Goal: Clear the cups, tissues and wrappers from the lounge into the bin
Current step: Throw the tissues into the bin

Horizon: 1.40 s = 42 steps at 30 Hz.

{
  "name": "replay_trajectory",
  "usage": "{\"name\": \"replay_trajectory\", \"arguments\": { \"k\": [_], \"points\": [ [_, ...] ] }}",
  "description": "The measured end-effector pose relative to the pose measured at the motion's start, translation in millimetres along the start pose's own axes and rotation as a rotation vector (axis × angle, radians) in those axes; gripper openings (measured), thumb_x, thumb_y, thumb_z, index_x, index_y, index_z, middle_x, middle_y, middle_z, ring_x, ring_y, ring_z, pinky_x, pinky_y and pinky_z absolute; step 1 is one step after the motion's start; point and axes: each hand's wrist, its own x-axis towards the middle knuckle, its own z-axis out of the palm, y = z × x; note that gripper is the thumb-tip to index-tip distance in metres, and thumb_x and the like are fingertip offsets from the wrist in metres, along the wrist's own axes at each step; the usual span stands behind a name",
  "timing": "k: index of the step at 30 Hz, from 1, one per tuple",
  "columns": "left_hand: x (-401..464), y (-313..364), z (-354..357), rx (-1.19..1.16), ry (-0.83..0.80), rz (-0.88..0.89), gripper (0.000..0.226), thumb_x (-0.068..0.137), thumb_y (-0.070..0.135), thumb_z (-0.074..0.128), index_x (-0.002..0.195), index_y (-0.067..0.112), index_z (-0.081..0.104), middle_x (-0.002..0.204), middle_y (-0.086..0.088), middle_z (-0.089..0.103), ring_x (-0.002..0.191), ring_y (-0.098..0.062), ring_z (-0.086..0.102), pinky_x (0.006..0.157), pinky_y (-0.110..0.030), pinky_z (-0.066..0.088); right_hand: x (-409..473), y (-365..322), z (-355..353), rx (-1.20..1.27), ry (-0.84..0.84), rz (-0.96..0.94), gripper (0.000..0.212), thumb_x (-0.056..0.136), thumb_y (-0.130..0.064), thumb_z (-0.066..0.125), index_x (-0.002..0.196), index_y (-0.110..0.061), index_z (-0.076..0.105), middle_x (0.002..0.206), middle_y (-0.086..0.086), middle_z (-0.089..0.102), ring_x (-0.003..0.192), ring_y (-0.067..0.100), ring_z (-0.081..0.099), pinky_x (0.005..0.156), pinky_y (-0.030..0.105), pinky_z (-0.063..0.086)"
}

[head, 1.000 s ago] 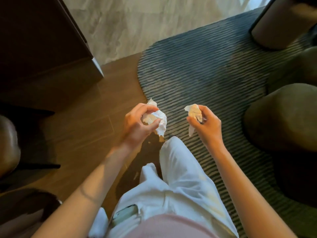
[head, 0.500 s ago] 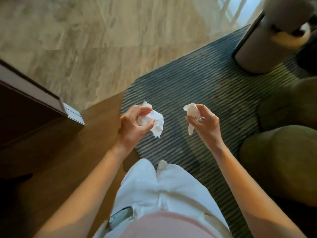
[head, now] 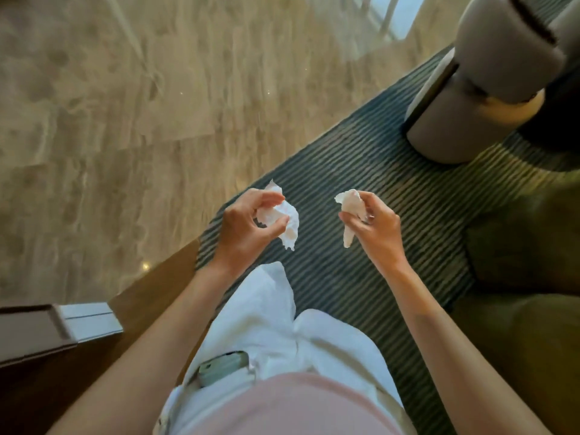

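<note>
My left hand (head: 248,227) is closed around a crumpled white tissue (head: 287,219), held at waist height over the edge of the striped rug. My right hand (head: 376,227) pinches a second, smaller crumpled tissue (head: 350,208) between thumb and fingers, its tail hanging down. The two hands are a short way apart and do not touch. No bin is in view.
A dark striped rug (head: 361,158) runs under me, with pale stone floor (head: 141,105) to the left. A grey round armchair (head: 489,89) stands at the upper right and an olive-green seat (head: 527,277) at the right. A dark wooden cabinet corner (head: 47,328) juts in at the left.
The view has swung forward and left: more stone floor shows, the cabinet has dropped to the lower left, the grey armchair is closer. Both hands keep their tissues in the same hold.
</note>
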Motion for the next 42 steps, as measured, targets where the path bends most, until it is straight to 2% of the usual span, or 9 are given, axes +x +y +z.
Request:
{"name": "replay_trajectory", "arguments": {
  "k": [4, 11, 17, 21, 28, 33, 36, 40, 42],
  "points": [
    [110.4, -3.5, -1.6, 0.023, -0.057, 0.068, 0.030, 0.074, 0.013, 0.079, 0.102, 0.016, 0.067, 0.101, -0.001, 0.069, 0.090, -0.012, 0.066, 0.074, -0.033, 0.056, 90.4, -12.9, 1.1, 0.007, 0.052, 0.023, 0.030, 0.081, -0.015, 0.073, 0.110, -0.016, 0.065, 0.094, -0.004, 0.066, 0.086, 0.009, 0.063, 0.079, 0.031, 0.055],
    [297.3, -32.3, 41.2, 0.019, -0.133, 0.097, 0.030, 0.073, 0.015, 0.079, 0.100, 0.018, 0.068, 0.098, 0.005, 0.068, 0.089, -0.004, 0.064, 0.073, -0.017, 0.052, 257.1, 2.8, -6.9, 0.002, 0.103, 0.090, 0.029, 0.081, -0.018, 0.073, 0.109, -0.016, 0.065, 0.093, -0.002, 0.067, 0.085, 0.012, 0.064, 0.077, 0.038, 0.056],
    [487.8, -22.8, 111.9, 0.032, -0.191, 0.124, 0.029, 0.073, 0.014, 0.080, 0.099, 0.018, 0.068, 0.097, 0.004, 0.069, 0.090, -0.004, 0.064, 0.079, -0.014, 0.047, 444.5, 15.5, -50.5, 0.060, 0.176, 0.129, 0.027, 0.082, -0.019, 0.073, 0.107, -0.021, 0.064, 0.093, -0.005, 0.068, 0.085, 0.007, 0.064, 0.078, 0.033, 0.056],
    [604.8, -4.3, 156.5, 0.049, -0.245, 0.182, 0.028, 0.072, 0.016, 0.080, 0.097, 0.013, 0.068, 0.095, 0.000, 0.069, 0.088, -0.010, 0.065, 0.078, -0.019, 0.048, 550.9, 16.1, -83.5, 0.080, 0.234, 0.176, 0.027, 0.082, -0.017, 0.073, 0.108, -0.020, 0.065, 0.095, -0.002, 0.068, 0.088, 0.011, 0.065, 0.081, 0.037, 0.056],
    [794.9, -6.6, 232.7, 0.034, -0.329, 0.217, 0.028, 0.071, 0.013, 0.080, 0.096, 0.010, 0.069, 0.093, -0.001, 0.068, 0.084, -0.006, 0.063, 0.077, -0.015, 0.046, 727.1, 30.6, -124.6, 0.085, 0.289, 0.217, 0.026, 0.083, -0.015, 0.072, 0.108, -0.015, 0.065, 0.096, 0.000, 0.069, 0.089, 0.014, 0.065, 0.082, 0.041, 0.055],
    [962.1, -21.7, 302.2, 0.008, -0.418, 0.307, 0.027, 0.071, 0.013, 0.079, 0.095, 0.009, 0.069, 0.091, -0.002, 0.067, 0.082, -0.003, 0.062, 0.075, -0.010, 0.041, 879.3, 54.1, -152.9, 0.096, 0.396, 0.281, 0.025, 0.083, -0.013, 0.071, 0.108, -0.014, 0.066, 0.098, 0.002, 0.069, 0.092, 0.017, 0.065, 0.086, 0.043, 0.053],
    [1065.1, -15.7, 346.5, -0.016, -0.510, 0.341, 0.028, 0.070, 0.017, 0.076, 0.095, 0.009, 0.068, 0.090, -0.001, 0.065, 0.081, -0.009, 0.062, 0.074, -0.013, 0.044, 957.7, 64.0, -177.8, 0.101, 0.461, 0.343, 0.028, 0.083, -0.013, 0.071, 0.110, -0.010, 0.065, 0.100, 0.005, 0.069, 0.094, 0.019, 0.065, 0.088, 0.044, 0.053],
    [1178.2, 13.8, 411.5, -0.007, -0.656, 0.405, 0.029, 0.071, 0.015, 0.077, 0.098, 0.012, 0.068, 0.090, 0.010, 0.061, 0.086, 0.005, 0.060, 0.076, -0.010, 0.042, 1043.7, 79.8, -216.9, 0.128, 0.589, 0.416, 0.026, 0.080, -0.012, 0.073, 0.103, -0.020, 0.065, 0.094, -0.003, 0.069, 0.088, 0.013, 0.065, 0.084, 0.039, 0.054],
    [1224.8, 23.7, 449.8, -0.002, -0.727, 0.427, 0.029, 0.073, 0.016, 0.078, 0.099, 0.013, 0.068, 0.091, 0.012, 0.060, 0.087, 0.005, 0.060, 0.077, -0.008, 0.041, 1083.4, 95.3, -239.2, 0.135, 0.634, 0.435, 0.026, 0.079, -0.013, 0.073, 0.101, -0.023, 0.065, 0.091, -0.006, 0.068, 0.086, 0.011, 0.064, 0.082, 0.036, 0.054]
  ]
}}
